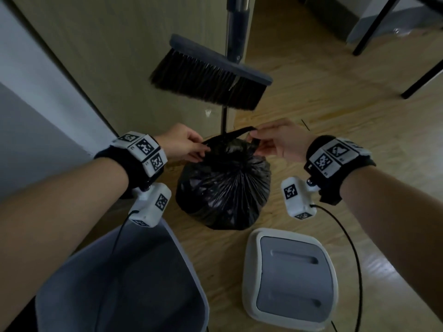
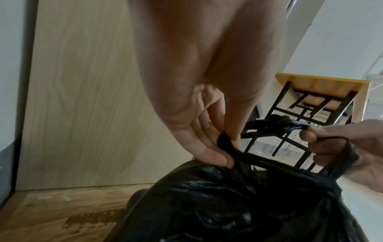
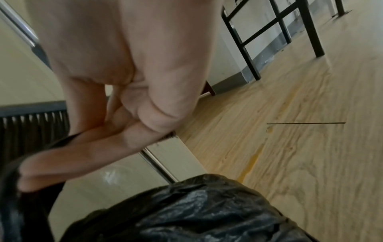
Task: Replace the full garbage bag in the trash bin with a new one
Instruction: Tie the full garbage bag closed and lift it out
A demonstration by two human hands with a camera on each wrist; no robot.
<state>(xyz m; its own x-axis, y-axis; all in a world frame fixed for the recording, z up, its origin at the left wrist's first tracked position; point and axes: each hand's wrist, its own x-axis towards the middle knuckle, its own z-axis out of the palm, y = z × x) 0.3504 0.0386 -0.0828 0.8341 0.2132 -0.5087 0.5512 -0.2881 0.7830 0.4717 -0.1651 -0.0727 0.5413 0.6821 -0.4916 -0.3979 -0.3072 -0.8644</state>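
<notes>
The full bag (image 1: 223, 188) stands on the floor (image 1: 335, 130), already out of the bin (image 1: 124, 279), which sits near the left forearm with its mouth open; the lid (image 1: 290, 276) lies flat beside it, on the right, presumably set there to keep the opening free for a new liner; none is in view. The left hand (image 1: 182, 142) pinches one black handle strip (image 2: 244, 153) at the bag's gathered neck, thumb against fingertips; the right hand (image 1: 280, 140) pinches the other strip and draws it up and across, so the two strips are stretched between the hands over the puckered top. The hold looks like the start of a knot, since the plastic is bunched tight below the hands to shut the rubbish in; whether the strips are already crossed once I cannot quite tell, as the wrist views are blurred there. The hands are near each other but not touching, each clamped on its own strip. A broom (image 1: 211, 77) hangs just behind the bag against a wooden panel (image 1: 119, 56), clear of the work; its bristles do not reach the plastic.
</notes>
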